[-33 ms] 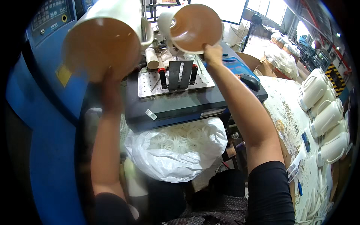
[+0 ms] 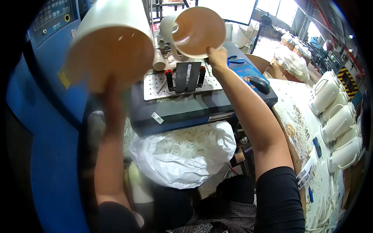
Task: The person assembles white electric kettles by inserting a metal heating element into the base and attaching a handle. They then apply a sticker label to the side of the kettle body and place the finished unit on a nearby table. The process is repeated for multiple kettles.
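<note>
My left hand (image 2: 112,95), blurred, grips the lower rim of a large white jug (image 2: 116,15) raised at the upper left. Its open end faces me and shows a brownish, shaded inside. A second, smaller-looking white jug (image 2: 202,33) is raised at the top centre, tilted with its mouth toward me. My right hand (image 2: 218,59) is closed on its lower right rim, the thumb at the edge. Below and between them stands a dark metal fixture (image 2: 187,77) with red-topped side posts, mounted on a perforated metal plate (image 2: 155,93).
A white sack (image 2: 171,174) of pale rings sits below the dark bench (image 2: 175,110). Blue machine cabinet (image 2: 50,155) on the left. At right, several white jugs (image 2: 338,120) lie on a worn table (image 2: 287,101). A black mouse (image 2: 259,84) is near my right forearm.
The left jug has shifted right and slightly down, and turned so its handle no longer shows. The right jug has moved a little left and down with my right hand.
</note>
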`<state>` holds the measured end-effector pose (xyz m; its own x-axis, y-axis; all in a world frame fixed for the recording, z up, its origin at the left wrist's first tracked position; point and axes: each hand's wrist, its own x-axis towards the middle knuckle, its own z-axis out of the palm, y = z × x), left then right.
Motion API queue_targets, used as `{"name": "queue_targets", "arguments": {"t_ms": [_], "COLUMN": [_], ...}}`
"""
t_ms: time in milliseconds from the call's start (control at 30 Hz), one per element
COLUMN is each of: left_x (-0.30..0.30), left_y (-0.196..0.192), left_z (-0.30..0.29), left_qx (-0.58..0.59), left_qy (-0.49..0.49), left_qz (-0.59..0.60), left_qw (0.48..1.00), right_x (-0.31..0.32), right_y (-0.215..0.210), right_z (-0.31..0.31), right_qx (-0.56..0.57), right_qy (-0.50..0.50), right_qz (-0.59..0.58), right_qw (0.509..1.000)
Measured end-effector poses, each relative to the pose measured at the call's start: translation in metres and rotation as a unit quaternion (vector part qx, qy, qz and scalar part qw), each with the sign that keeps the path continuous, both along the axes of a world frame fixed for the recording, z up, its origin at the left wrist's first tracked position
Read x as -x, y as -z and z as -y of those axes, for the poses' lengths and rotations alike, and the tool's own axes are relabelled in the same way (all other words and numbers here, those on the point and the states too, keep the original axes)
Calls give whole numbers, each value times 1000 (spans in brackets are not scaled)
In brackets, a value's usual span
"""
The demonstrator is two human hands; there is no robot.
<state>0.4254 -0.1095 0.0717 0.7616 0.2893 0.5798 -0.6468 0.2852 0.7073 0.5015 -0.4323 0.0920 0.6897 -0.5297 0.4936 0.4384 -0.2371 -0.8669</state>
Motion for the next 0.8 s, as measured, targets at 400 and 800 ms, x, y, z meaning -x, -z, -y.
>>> {"name": "queue_targets", "arguments": {"t_ms": [400,800], "left_x": [118,208], "left_y": [68,94], "left_z": [-46,-22], "left_qx": [-173,-344], "left_qy": [-170,-176], "left_qz": [-1,177], "left_qw": [970,905], "right_x": [24,308], "right_y": [-2,14], "right_z": [15,-63], "right_qx": [422,273], "right_qy": [-21,-401], "right_qz": [-103,16], "right_qw": [901,874]}}
